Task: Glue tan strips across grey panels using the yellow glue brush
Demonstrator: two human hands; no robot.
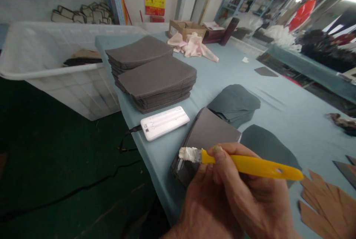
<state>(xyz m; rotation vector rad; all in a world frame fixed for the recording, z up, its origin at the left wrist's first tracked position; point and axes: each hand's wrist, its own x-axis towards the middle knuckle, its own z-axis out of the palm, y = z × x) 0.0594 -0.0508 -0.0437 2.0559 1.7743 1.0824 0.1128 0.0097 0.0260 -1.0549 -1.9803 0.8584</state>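
We list, at the near edge of the pale blue-green worktop [222, 70]: one flat brush with yellow plastic handle [258, 165], bristles loaded with white paste, gripped between thumb and fingers of the right hand [253, 194]; the left hand [197, 203] close beside and partly behind it, at the near side of a dark grey-brown stack of flat sheets [213, 128], its grip hidden from us. Done: a white smear [180, 165] along that stack's left edge, just under the bristles. Under way, in our judgement, and unfinished: much of the stack's top bears no white. Without visible white: two tall grey-brown stacks [160, 77], far left; dark green-grey curved sheets [236, 100], beyond and to the right; tan strips [325, 202], near right. We cannot tell whether these await coating.
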